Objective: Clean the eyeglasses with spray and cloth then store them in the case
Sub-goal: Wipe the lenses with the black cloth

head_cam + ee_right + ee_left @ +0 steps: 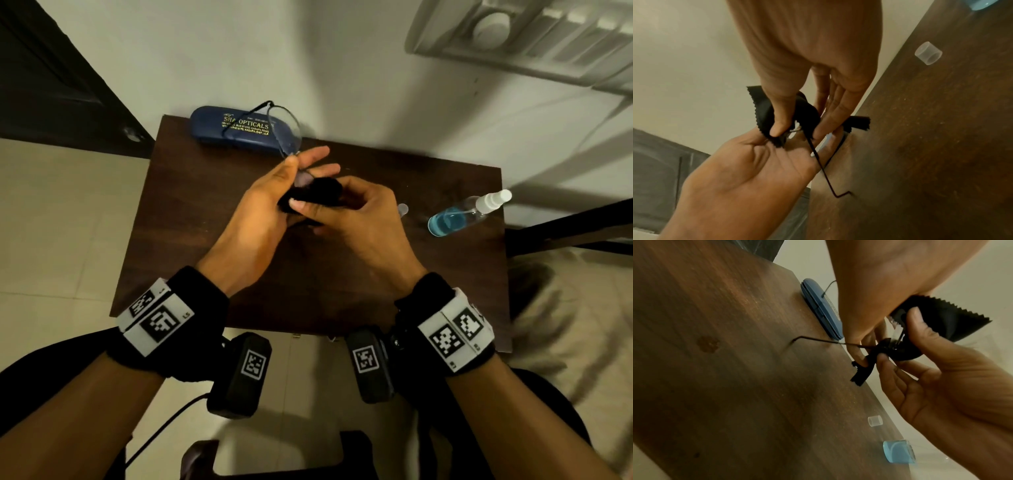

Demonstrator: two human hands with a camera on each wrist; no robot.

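Rimless eyeglasses [287, 132] with thin black temples are held above the dark wooden table [205, 240]. My left hand [297, 163] pinches them near the bridge, with the other fingers stretched out. One bare lens sticks up in front of the closed blue case [233, 128]. My right hand [310, 205] pinches a black cloth [320, 192] folded over the other lens, thumb on top. The right wrist view shows the thumb pressing the cloth [764, 107] and a temple [826, 175] hanging down to the table. In the left wrist view the cloth's zigzag edge [953, 321] sticks out.
A spray bottle [462, 214] of blue liquid lies on its side at the table's right edge, with its clear cap [403, 208] loose beside my right hand. The case lies along the back edge against the wall. A dark door [51, 85] is at the left.
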